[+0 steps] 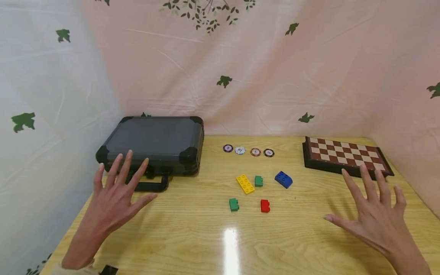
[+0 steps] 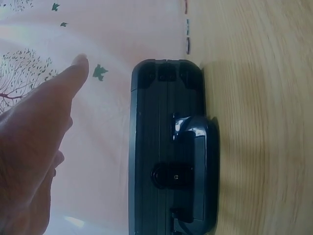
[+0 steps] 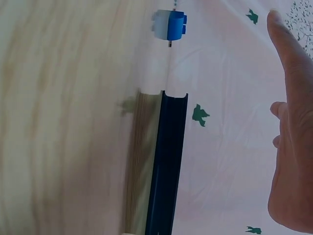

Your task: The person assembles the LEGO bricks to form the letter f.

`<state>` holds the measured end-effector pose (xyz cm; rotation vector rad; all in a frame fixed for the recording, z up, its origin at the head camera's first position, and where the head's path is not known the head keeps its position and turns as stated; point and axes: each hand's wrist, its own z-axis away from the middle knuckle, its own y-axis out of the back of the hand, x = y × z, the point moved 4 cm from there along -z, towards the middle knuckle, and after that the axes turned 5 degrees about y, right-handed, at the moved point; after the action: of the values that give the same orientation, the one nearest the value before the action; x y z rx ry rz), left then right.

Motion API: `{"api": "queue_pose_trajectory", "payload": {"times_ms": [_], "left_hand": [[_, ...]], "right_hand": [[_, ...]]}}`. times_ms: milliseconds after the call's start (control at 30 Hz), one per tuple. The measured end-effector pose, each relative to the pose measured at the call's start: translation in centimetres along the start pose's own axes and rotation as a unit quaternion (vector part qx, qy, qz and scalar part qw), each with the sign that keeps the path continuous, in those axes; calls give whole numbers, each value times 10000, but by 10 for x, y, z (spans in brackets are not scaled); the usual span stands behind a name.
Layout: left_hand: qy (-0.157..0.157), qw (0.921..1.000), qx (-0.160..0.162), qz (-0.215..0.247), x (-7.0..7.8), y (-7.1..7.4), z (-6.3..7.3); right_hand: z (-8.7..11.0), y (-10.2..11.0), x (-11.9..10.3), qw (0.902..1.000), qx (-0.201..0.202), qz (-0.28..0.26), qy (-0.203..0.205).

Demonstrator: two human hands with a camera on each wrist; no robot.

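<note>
One dark case (image 1: 154,135): we judged it stiff, perhaps heavy, best held by its handle (image 1: 152,186). Left hand (image 1: 115,202), right hand (image 1: 378,215): both were spread, empty.

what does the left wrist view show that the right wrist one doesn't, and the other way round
Only the left wrist view shows the dark case, its handle and the left hand.
Only the right wrist view shows the blue block, the checkered board, edge-on, and the right hand.
Both show the wooden table and printed cloth.
</note>
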<state>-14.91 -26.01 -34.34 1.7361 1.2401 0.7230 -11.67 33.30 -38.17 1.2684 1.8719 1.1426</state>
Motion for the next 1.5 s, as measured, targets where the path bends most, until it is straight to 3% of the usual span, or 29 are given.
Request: {"api": "queue_pose_trajectory", "payload": {"times_ms": [133,233,333,400,500,667,833,933,1000,1100,1500], "left_hand": [[-32,9994,-231,271,7,-5,-3],[-98,9958,-444,796,19,-13,-6],[-180,9872,-655,1443,35,-27,-9],[-232,9796,-742,1854,49,-38,-11],[-373,9663,-772,2426,72,-57,-13],[-541,9400,-1112,3180,111,-84,-16],[-158,9029,-1739,3927,134,-103,-20],[79,8889,-1967,4136,141,-113,-23],[66,8899,-2042,4077,145,-119,-24],[-107,8975,-2060,3899,150,-124,-28],[-485,9154,-1881,3525,169,-131,-39]], "right_hand": [[-2,-4,-5,9992,-238,-315,-76],[-7,-11,-17,9947,-519,-888,-92],[-13,-22,-33,9818,-762,-1742,-21],[-16,-31,-44,9679,-924,-2339,10],[-22,-46,-61,9514,-1089,-2882,34],[-29,-68,-82,9401,-1188,-3194,138],[-32,-80,-93,9357,-1105,-3347,148],[-34,-85,-97,9364,-1049,-3350,34],[-35,-87,-100,9383,-993,-3314,-13],[-37,-90,-104,9420,-849,-3247,-11],[-41,-98,-113,9495,-737,-3046,-128]]}}
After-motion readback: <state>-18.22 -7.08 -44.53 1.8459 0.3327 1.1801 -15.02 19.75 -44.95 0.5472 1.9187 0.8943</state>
